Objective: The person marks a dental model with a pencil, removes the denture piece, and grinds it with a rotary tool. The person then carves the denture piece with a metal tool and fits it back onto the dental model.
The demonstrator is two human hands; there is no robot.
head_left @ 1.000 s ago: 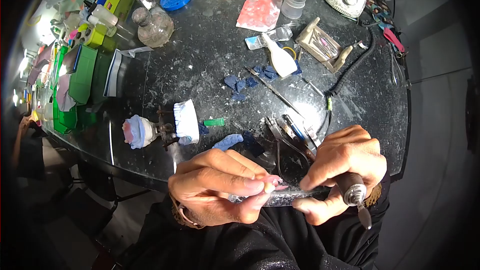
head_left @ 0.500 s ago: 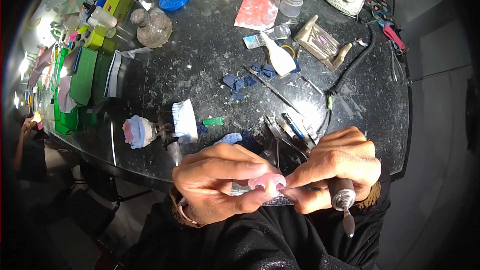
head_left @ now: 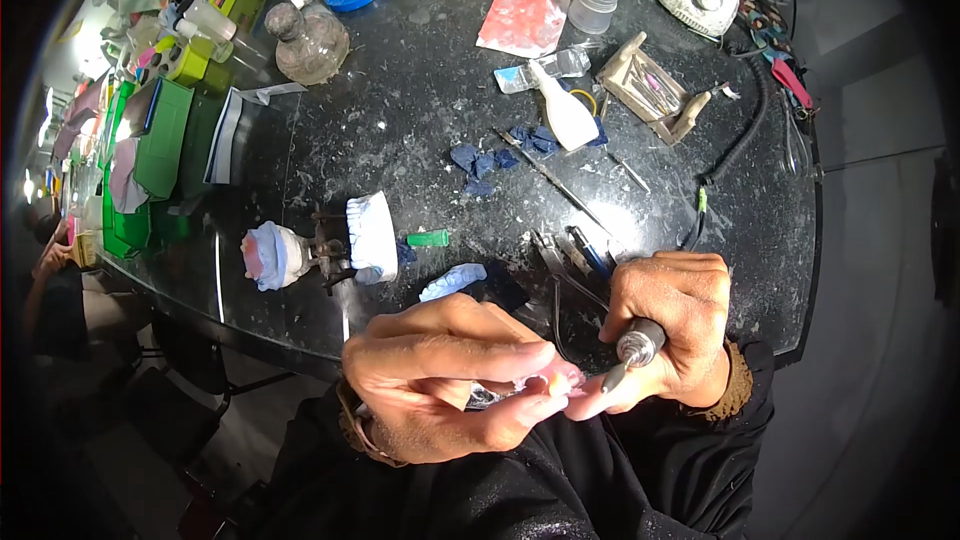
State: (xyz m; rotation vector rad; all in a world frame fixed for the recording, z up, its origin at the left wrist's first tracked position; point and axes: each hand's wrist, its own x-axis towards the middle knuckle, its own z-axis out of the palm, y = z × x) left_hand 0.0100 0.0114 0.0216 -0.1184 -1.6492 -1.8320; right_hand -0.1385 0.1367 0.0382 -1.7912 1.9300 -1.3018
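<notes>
Between thumb and fingers, my left hand pinches a small pink dental piece with a pale tooth-like part. My right hand is wrapped round a rotary handpiece, whose pointed grey bit lies just right of the pink piece. The tip of my right thumb is close to the piece's right edge; whether it touches cannot be made out. Beyond my left hand lies a light blue moulded strip. Pliers lie behind the gap between my hands, partly hidden by my right hand.
A white dental model on a metal articulator and a blue-white model stand left. Further back are a white bottle, a tool box, a glass flask and green bins. Another person's arm shows far left.
My right hand has turned and the handpiece has swung left, bringing its bit beside the pink piece. The pink piece has shifted slightly right and tilted in my left hand.
</notes>
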